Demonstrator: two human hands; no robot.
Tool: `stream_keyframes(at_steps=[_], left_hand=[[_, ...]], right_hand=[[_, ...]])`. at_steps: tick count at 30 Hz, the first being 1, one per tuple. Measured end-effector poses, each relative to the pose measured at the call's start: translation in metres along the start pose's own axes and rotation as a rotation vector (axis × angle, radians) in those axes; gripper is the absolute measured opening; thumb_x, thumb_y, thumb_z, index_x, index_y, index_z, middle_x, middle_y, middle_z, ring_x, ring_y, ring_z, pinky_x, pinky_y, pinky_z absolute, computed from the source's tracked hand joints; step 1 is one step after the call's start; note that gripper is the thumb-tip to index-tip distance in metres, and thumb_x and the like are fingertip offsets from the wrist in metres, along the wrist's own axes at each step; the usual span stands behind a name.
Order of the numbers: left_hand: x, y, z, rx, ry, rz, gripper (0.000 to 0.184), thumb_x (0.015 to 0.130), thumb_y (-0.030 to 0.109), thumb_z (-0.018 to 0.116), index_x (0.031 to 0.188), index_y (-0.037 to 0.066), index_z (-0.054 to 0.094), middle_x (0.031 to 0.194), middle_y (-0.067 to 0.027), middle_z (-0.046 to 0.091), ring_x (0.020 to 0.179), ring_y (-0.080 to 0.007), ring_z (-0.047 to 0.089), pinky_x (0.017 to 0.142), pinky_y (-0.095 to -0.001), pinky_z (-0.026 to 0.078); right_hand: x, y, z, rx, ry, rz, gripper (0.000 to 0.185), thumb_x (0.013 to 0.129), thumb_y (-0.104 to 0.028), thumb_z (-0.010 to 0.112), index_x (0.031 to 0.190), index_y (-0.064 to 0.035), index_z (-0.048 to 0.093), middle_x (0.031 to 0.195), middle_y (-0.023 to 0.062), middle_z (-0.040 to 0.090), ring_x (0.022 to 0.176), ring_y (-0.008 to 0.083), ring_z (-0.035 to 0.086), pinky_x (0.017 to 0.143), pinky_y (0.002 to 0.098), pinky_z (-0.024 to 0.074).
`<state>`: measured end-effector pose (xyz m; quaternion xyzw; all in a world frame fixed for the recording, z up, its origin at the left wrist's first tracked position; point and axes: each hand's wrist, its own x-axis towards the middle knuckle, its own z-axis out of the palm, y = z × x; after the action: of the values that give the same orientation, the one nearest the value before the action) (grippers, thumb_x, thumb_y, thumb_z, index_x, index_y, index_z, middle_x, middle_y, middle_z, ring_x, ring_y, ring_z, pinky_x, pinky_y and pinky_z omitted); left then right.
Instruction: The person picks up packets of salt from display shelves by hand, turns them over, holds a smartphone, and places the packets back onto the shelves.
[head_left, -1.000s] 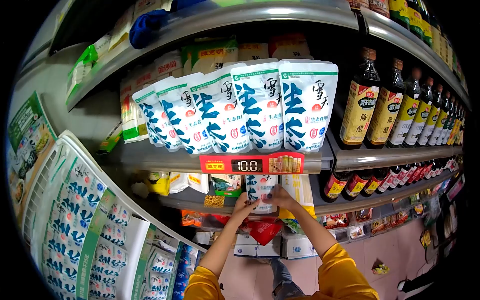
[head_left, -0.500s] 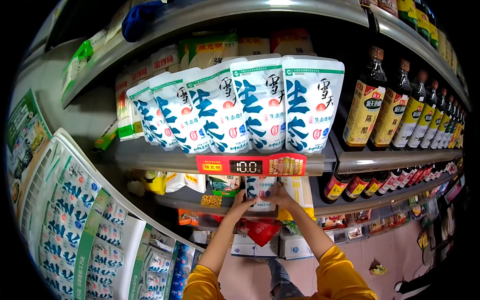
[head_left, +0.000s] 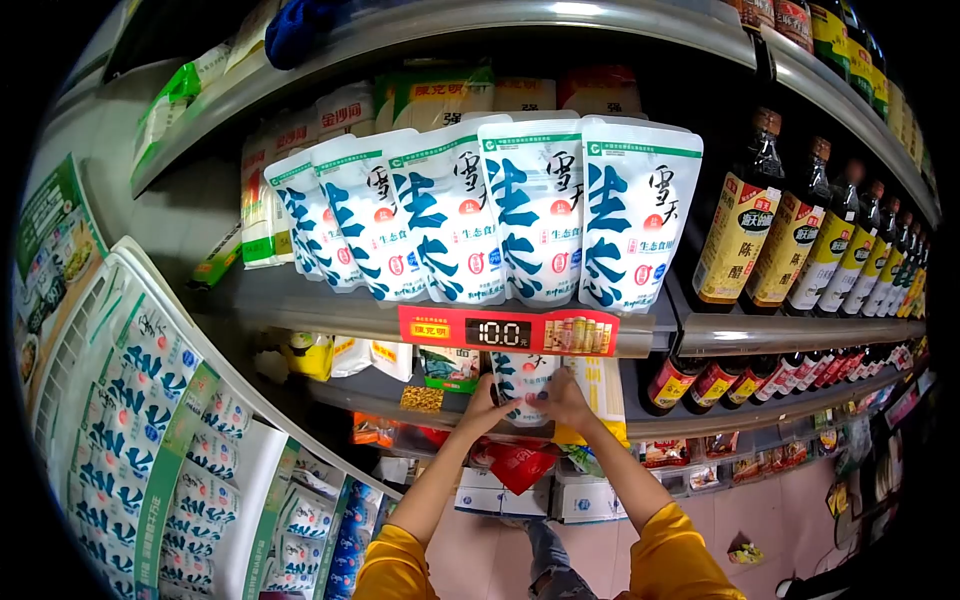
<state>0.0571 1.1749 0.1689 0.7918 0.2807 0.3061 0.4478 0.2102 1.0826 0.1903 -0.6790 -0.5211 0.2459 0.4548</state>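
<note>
On the lower shelf, under the price strip, stands a white salt pouch (head_left: pixel 521 378) with blue lettering, its top hidden behind the strip. My left hand (head_left: pixel 484 408) grips its left side, and my right hand (head_left: pixel 567 402) holds it from the right. Fingers of both hands are partly hidden around the pouch. A row of matching salt pouches (head_left: pixel 640 220) stands upright and overlapping on the shelf above. Beside my left hand is a green packet (head_left: pixel 450 368); yellow-and-white packs (head_left: pixel 602 395) lie right of my right hand.
A red price strip (head_left: pixel 509 332) overhangs my hands at the shelf edge. Vinegar bottles (head_left: pixel 738 225) line the right side. At the left leans a rack (head_left: pixel 250 470) of salt pouches. Boxes (head_left: pixel 590 499) lie low, above the tiled floor.
The view has shifted slightly, and the shelf items sit a little lower and further right in it. The pouch between my hands looks brighter; both hands keep hold of it.
</note>
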Motion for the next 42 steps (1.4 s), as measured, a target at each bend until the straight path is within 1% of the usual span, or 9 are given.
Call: stream_keyframes(at_steps=[8,10,12,19,22,24,27,38,42], left_hand=[[0.008,-0.019,-0.003,0.064,-0.035,0.011,0.059,0.073,0.031,0.063,0.113,0.002,0.029,0.108,-0.0182,0.041,0.106,-0.0270,0.038,0.085,-0.0366,0.034],[0.004,-0.013,0.000,0.026,-0.063,-0.060,0.066,0.071,0.027,0.066,0.118,0.003,0.026,0.116,-0.0195,0.035,0.112,-0.0288,0.034,0.089,-0.0373,0.032],[-0.001,-0.016,0.006,0.166,0.028,0.173,0.070,0.063,0.016,0.070,0.115,0.000,0.027,0.116,-0.0195,0.034,0.110,-0.0327,0.036,0.089,-0.0350,0.033],[0.006,-0.023,0.009,0.173,-0.012,0.039,0.079,0.057,0.010,0.072,0.119,0.001,0.023,0.121,-0.0205,0.029,0.115,-0.0338,0.030,0.093,-0.0360,0.031],[0.007,-0.027,0.012,0.181,-0.035,-0.002,0.077,0.058,0.009,0.072,0.118,0.000,0.025,0.119,-0.0204,0.030,0.112,-0.0335,0.034,0.091,-0.0350,0.032],[0.004,-0.033,0.015,0.182,-0.027,-0.034,0.071,0.058,0.008,0.071,0.115,0.000,0.028,0.115,-0.0208,0.034,0.108,-0.0323,0.038,0.089,-0.0348,0.033],[-0.005,-0.039,0.019,0.067,0.098,-0.148,0.061,0.063,0.009,0.068,0.112,0.000,0.033,0.105,-0.0198,0.044,0.103,-0.0302,0.043,0.087,-0.0347,0.034],[-0.125,0.003,-0.017,-0.017,0.149,-0.013,0.044,0.070,-0.002,0.057,0.110,0.003,0.040,0.096,-0.0109,0.052,0.086,-0.0198,0.054,0.075,-0.0281,0.043],[-0.195,0.028,-0.065,-0.292,0.244,-0.141,0.046,0.075,0.004,0.054,0.114,0.004,0.029,0.095,-0.0115,0.050,0.082,-0.0158,0.051,0.073,-0.0278,0.043]], right_hand=[[0.015,0.026,0.022,-0.120,0.131,-0.153,0.051,0.060,-0.018,0.072,0.094,0.0044,0.041,0.089,0.0184,0.044,0.087,0.0317,0.044,0.077,0.0365,0.0371],[0.013,0.028,0.020,-0.171,0.183,-0.234,0.047,0.060,-0.021,0.073,0.087,0.0037,0.043,0.084,0.0162,0.044,0.080,0.0295,0.045,0.071,0.0364,0.0387],[0.009,0.025,0.018,0.031,0.125,-0.082,0.048,0.060,-0.021,0.073,0.088,0.0036,0.043,0.084,0.0161,0.044,0.083,0.0276,0.044,0.073,0.0369,0.0375],[0.019,0.038,0.027,-0.144,0.241,-0.155,0.049,0.061,-0.026,0.073,0.085,0.0027,0.042,0.076,0.0125,0.047,0.072,0.0243,0.047,0.065,0.0316,0.0413],[0.022,0.041,0.026,-0.483,0.065,-0.244,0.057,0.062,-0.028,0.072,0.095,0.0045,0.040,0.086,0.0153,0.048,0.079,0.0260,0.048,0.069,0.0305,0.0415],[0.019,0.039,0.023,-0.091,0.005,0.185,0.068,0.065,-0.022,0.070,0.113,0.0062,0.031,0.100,0.0173,0.045,0.096,0.0251,0.044,0.079,0.0301,0.0389],[0.007,0.034,0.022,0.425,0.145,-0.005,0.074,0.066,-0.016,0.069,0.119,0.0055,0.022,0.107,0.0161,0.043,0.100,0.0228,0.044,0.083,0.0294,0.0382],[-0.021,-0.022,0.069,-0.118,0.230,-0.265,0.067,0.067,-0.014,0.065,0.120,0.0061,0.029,0.116,0.0235,0.039,0.111,0.0292,0.038,0.092,0.0318,0.0313],[-0.053,-0.107,0.141,0.113,-0.234,-0.405,0.054,0.075,-0.010,0.059,0.120,0.0019,0.032,0.118,0.0198,0.040,0.108,0.0236,0.042,0.089,0.0321,0.0355]])
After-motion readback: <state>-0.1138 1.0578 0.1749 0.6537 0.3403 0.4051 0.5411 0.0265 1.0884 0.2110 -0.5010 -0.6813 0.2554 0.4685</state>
